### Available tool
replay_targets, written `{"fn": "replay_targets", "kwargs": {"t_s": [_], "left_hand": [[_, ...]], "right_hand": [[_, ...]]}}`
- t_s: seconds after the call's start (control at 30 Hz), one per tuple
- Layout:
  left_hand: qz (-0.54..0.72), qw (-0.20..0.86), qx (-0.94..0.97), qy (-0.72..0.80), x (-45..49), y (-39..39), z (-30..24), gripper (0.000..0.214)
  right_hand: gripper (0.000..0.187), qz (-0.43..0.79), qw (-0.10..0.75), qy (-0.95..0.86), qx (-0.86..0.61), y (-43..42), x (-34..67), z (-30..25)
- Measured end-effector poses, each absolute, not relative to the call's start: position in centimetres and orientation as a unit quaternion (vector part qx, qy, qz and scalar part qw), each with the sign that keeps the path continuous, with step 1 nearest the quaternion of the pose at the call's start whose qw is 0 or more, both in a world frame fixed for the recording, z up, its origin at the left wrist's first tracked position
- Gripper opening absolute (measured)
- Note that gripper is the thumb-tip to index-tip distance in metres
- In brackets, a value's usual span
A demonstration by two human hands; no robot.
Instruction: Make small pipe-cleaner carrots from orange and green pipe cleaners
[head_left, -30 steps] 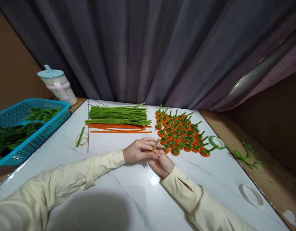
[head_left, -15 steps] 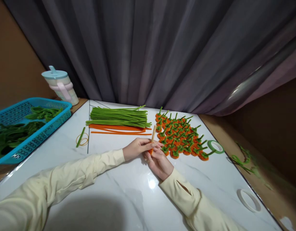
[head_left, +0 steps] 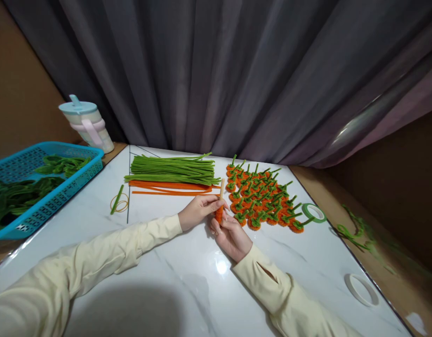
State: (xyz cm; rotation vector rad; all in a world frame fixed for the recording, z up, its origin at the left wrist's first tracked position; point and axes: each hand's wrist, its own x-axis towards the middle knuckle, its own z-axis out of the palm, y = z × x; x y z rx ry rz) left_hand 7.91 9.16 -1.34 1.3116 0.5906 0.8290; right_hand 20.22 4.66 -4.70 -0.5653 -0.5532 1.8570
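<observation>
Between my hands a thin wooden stick [head_left: 222, 188] stands nearly upright, with an orange pipe cleaner [head_left: 219, 216] wound around its lower part. My left hand [head_left: 197, 213] pinches the stick from the left, just above the orange winding. From below and to the right, my right hand [head_left: 236, 239] has its fingers closed on the lower end of the winding; the fingertips partly hide it. Just beyond lie green pipe cleaners [head_left: 172, 169] in a thick bundle and a few loose orange pipe cleaners [head_left: 173, 187]. Several orange-and-green pipe-cleaner pieces [head_left: 259, 199] with stems lie to the right.
A blue basket [head_left: 96, 157] holding green leaf shapes is at the left, by a lidded tumbler [head_left: 85, 124]. Green tape [head_left: 314, 213] and a white ring [head_left: 361, 290] lie at the right. Rubber bands [head_left: 122, 202] and a short green piece [head_left: 116, 200] lie left.
My left fingers have shifted up the stick, so more of the orange winding shows below them. The stick has moved slightly left, and my right hand stays at the lower end.
</observation>
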Motion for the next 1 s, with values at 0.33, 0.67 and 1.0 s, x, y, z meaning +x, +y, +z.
{"fn": "replay_targets", "kwargs": {"t_s": [0.33, 0.67, 1.0], "left_hand": [[0.398, 0.662, 0.565, 0.291, 7.9, 9.7, -2.0, 0.041], [0.396, 0.653, 0.569, 0.307, 7.7, 9.6, -2.2, 0.037], [0.370, 0.740, 0.468, 0.311, 7.9, 9.2, -2.3, 0.049]], "right_hand": [[0.015, 0.783, 0.540, -0.198, -0.237, 4.6, 20.4, -3.4], [0.020, 0.771, 0.523, -0.248, -0.266, 4.6, 20.2, -3.8], [0.035, 0.768, 0.519, -0.259, -0.270, 4.8, 20.1, -4.3]]}}
